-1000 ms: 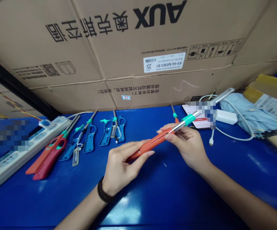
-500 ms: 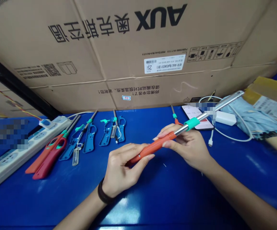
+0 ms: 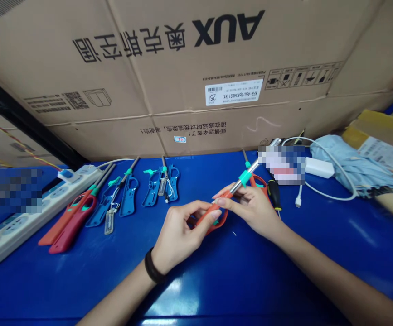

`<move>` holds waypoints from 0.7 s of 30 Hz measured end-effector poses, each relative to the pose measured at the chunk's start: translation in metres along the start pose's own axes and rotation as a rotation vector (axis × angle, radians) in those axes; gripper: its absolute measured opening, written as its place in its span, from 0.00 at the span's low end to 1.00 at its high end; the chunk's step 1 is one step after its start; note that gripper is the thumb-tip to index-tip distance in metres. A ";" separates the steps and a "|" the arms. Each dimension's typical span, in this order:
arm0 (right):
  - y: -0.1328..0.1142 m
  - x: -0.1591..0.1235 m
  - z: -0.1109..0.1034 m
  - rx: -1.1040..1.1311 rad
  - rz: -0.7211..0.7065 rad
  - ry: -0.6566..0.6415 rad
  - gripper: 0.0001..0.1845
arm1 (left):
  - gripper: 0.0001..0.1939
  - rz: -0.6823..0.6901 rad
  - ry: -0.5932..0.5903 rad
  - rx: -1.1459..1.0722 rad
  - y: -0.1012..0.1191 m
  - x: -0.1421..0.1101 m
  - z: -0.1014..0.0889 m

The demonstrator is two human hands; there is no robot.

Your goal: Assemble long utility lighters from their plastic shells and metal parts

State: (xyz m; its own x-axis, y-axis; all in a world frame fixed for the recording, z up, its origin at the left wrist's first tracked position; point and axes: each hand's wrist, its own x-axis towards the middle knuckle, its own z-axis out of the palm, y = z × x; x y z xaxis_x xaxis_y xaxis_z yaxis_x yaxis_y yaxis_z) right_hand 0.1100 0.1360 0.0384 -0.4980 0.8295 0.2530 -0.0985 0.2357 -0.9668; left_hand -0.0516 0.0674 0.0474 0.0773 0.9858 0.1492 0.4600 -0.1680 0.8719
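Note:
Both hands grip one orange long-nosed gas lighter (image 3: 224,197), with a metal barrel and a green collar, held slanting up to the right above the table. My left hand (image 3: 184,231) is closed around its handle end, thumb on top. My right hand (image 3: 255,208) pinches the handle near the barrel. The loop of the trigger guard shows below the fingers. Behind my right hand lie another orange lighter (image 3: 263,183), partly covered, and a screwdriver (image 3: 274,194) with a black and yellow handle.
Left on the blue table (image 3: 114,280) are an orange lighter (image 3: 63,217), a red lighter (image 3: 75,224), opened blue lighter casings (image 3: 129,197) and a power strip (image 3: 46,208). Right are a white charger (image 3: 318,167) and a light-blue folded cloth (image 3: 352,167). A large cardboard box (image 3: 182,99) stands behind.
The lighter has turned in both hands, its barrel now steeper and further left, its guard loop showing. My right hand has shifted left, and the screwdriver has come into view.

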 end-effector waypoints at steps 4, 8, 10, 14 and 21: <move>-0.001 -0.001 0.007 0.006 -0.028 0.011 0.06 | 0.16 -0.045 -0.100 -0.121 0.000 0.002 0.001; -0.004 -0.002 0.011 0.037 -0.001 0.005 0.08 | 0.15 -0.258 -0.234 -0.505 -0.004 0.003 0.003; -0.005 -0.001 0.011 0.033 0.065 -0.030 0.10 | 0.14 -0.333 -0.237 -0.626 -0.006 0.003 0.004; -0.004 0.000 0.008 -0.002 0.205 -0.017 0.15 | 0.13 -0.340 -0.103 -0.608 -0.006 0.005 0.005; 0.008 0.000 0.006 -0.131 0.269 0.100 0.18 | 0.13 -0.437 -0.027 -0.762 -0.006 0.008 0.005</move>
State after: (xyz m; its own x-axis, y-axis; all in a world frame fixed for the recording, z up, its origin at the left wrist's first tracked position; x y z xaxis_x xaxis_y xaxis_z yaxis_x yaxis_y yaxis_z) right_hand 0.1036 0.1350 0.0302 -0.4029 0.9152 -0.0024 0.1406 0.0593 -0.9883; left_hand -0.0497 0.0765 0.0412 0.0574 0.9601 -0.2738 -0.2612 0.2791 0.9240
